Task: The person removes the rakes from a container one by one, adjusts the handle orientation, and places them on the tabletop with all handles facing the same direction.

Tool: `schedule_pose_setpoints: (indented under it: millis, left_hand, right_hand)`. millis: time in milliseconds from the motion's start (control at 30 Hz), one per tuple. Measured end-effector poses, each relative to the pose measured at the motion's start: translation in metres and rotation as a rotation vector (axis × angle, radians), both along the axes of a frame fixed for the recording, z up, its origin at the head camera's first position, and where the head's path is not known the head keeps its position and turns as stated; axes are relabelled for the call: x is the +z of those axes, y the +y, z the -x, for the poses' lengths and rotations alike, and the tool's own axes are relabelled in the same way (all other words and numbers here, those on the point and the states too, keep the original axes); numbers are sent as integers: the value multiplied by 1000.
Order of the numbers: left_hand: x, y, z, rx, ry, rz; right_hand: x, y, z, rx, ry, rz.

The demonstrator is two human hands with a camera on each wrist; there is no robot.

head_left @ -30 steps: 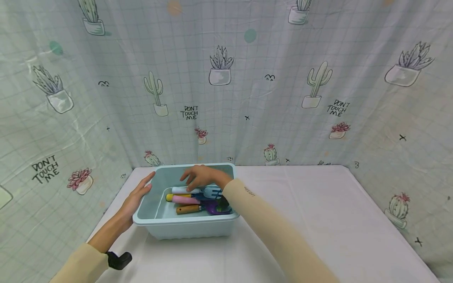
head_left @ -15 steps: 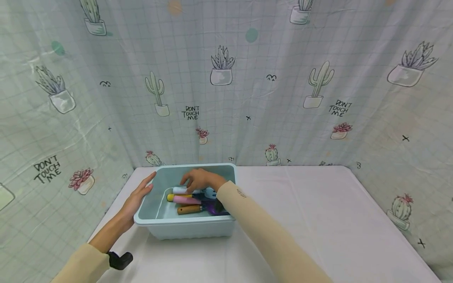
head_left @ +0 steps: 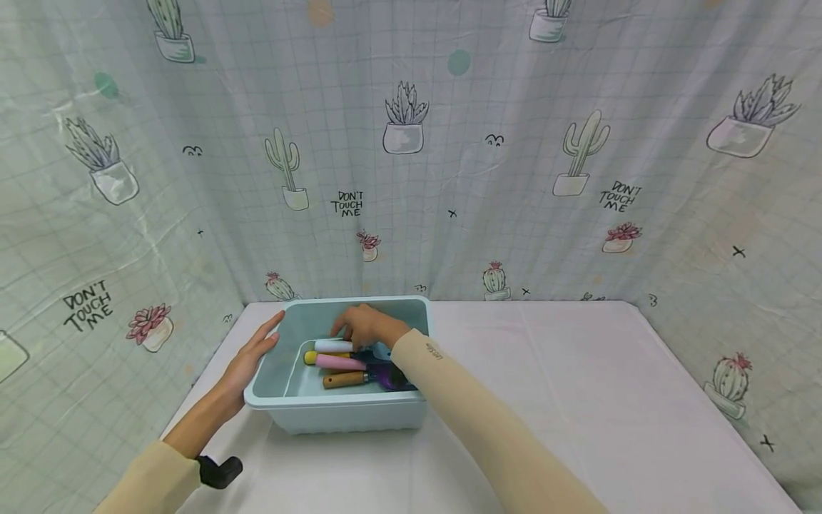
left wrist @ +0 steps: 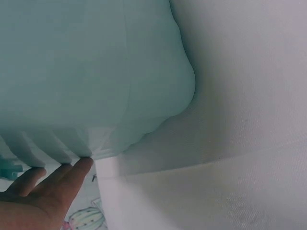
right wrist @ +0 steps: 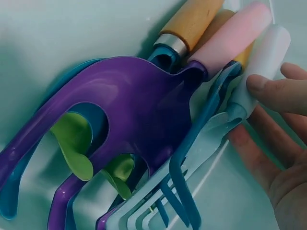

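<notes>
A pale blue plastic bin [head_left: 347, 414] holds small garden tools. Along its left side lies my left hand [head_left: 250, 357], thumb at the rim; the left wrist view shows straight fingers [left wrist: 72, 179] touching the outer wall. Inside the bin, my right hand [head_left: 367, 327] holds the white handle of a light blue hand rake [right wrist: 204, 139] between thumb and fingers. That rake lies beside a darker blue pronged tool [right wrist: 180, 165] and a purple tool [right wrist: 144, 96] with a pink handle [head_left: 340, 363]. A wooden-handled tool [head_left: 344, 380] lies nearest the front wall. My right sleeve hides some tool heads.
The bin stands at the left of a white-covered table [head_left: 526, 385]. A cactus-print curtain [head_left: 449, 178] hangs behind and at both sides. Green pieces [right wrist: 74, 143] show beneath the purple tool. A black strap [head_left: 220, 472] sits on my left wrist.
My right hand has lowered slightly into the bin and its fingers have closed in on the white handle. The left hand stays at the bin's side.
</notes>
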State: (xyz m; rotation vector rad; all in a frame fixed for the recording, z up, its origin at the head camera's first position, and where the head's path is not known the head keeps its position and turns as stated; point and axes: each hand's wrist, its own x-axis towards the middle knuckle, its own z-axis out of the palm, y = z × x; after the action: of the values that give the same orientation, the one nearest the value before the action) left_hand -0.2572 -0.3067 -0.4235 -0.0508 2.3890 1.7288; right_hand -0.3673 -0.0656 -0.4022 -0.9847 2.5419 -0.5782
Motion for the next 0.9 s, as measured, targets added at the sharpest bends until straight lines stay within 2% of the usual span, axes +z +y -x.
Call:
schedule_pose_setpoints:
  millis: [100, 333, 667, 900]
  left_hand:
    - [0, 1, 0, 0, 5, 4]
    - [0, 2, -1, 2, 5, 13]
    - [1, 2, -1, 1, 7, -2]
    - [2, 1, -3, 8, -4, -2]
  right_hand:
    - [1, 0, 0, 18, 8, -8]
    - [4, 2, -2, 41, -35, 24]
    - [14, 0, -1, 94, 69, 14]
    - [33, 2, -4, 126, 122, 25]
